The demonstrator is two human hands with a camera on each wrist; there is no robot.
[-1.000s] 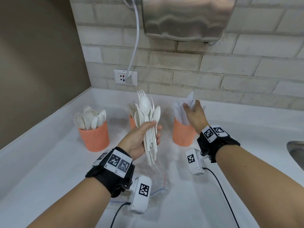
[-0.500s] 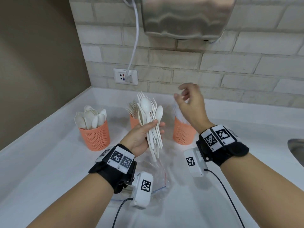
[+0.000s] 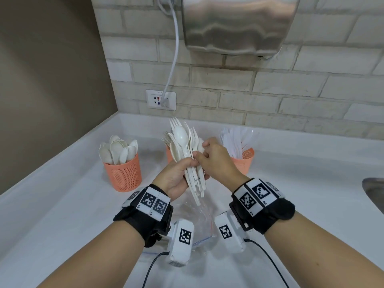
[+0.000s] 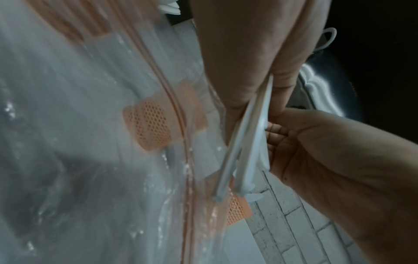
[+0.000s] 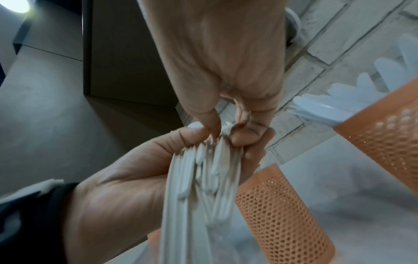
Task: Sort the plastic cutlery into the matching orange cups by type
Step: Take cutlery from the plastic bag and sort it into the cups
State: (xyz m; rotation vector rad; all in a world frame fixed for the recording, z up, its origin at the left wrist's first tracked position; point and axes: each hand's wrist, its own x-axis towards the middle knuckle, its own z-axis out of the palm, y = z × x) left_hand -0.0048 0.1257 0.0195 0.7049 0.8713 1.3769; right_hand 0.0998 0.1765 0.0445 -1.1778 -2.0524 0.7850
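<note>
Only from the head view: spoon cup [image 3: 124,173] beside left hand's [image 3: 176,179] cutlery bundle [image 3: 187,154].

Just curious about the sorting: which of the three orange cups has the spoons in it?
The left orange cup, standing apart toward the brown wall, is packed with rounded spoon bowls. The middle cup shows fork tines, and the right cup holds flat knives.

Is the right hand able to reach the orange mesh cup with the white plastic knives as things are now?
Probably yes. The right hand pinches into the bundle of white cutlery held by the left hand, and the orange mesh cup of knives stands just beyond it, with nothing between.
</note>
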